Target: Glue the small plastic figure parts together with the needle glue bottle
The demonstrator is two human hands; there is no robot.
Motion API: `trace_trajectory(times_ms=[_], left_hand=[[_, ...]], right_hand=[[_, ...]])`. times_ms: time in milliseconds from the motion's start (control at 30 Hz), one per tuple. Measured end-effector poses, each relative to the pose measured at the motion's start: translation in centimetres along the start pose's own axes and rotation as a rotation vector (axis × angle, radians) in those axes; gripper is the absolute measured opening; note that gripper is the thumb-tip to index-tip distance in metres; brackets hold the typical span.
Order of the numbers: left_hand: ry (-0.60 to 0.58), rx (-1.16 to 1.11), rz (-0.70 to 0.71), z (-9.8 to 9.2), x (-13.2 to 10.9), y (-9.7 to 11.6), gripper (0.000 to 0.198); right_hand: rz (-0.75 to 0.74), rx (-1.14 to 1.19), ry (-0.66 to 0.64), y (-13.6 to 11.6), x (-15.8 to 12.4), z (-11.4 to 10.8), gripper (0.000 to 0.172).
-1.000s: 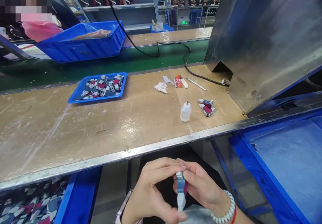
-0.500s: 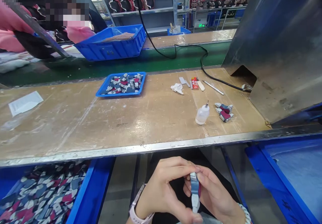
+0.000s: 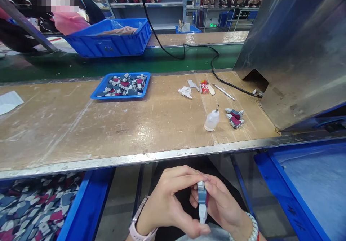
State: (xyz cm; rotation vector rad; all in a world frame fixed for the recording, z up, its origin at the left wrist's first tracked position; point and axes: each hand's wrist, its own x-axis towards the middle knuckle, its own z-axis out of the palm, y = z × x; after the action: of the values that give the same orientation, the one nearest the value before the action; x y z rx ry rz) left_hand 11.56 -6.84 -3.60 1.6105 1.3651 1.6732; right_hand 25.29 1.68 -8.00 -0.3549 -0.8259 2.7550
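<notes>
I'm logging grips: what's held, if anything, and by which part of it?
A blue, maroon and white piece: the left hand spans it, thumb at lower tip; the right hand holds near its upper end.

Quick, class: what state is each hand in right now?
Left hand: holding a small blue-grey and maroon part, thumb at its lower end.
Right hand: holding the same part near its upper end.

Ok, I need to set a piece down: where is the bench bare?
The widest bare stretch of bench lies between the blue tray, bottle and metal edge; another between tray and white sheet. It is crowded right of the bottle, where two pieces lie close, and behind it, with tissue, red packet and rod.
</notes>
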Motion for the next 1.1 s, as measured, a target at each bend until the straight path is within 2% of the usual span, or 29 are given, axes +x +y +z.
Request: trace_trajectory(times_ms=[633, 867, 1100], left_hand=[[-0.024, 0.009, -0.023, 0.15, -0.22, -0.13, 0.077], [-0.017, 0.040, -0.010, 0.18, -0.11, 0.16, 0.071], [-0.034, 0.034, -0.018, 0.07, -0.27, 0.04, 0.078]], right_hand=[[-0.004, -0.005, 0.000, 0.04, -0.07, -0.17, 0.027], [-0.002, -0.014, 0.000, 0.03, -0.18, -0.15, 0.026], [-0.003, -0.025, -0.001, -0.13, -0.16, -0.05, 0.030]])
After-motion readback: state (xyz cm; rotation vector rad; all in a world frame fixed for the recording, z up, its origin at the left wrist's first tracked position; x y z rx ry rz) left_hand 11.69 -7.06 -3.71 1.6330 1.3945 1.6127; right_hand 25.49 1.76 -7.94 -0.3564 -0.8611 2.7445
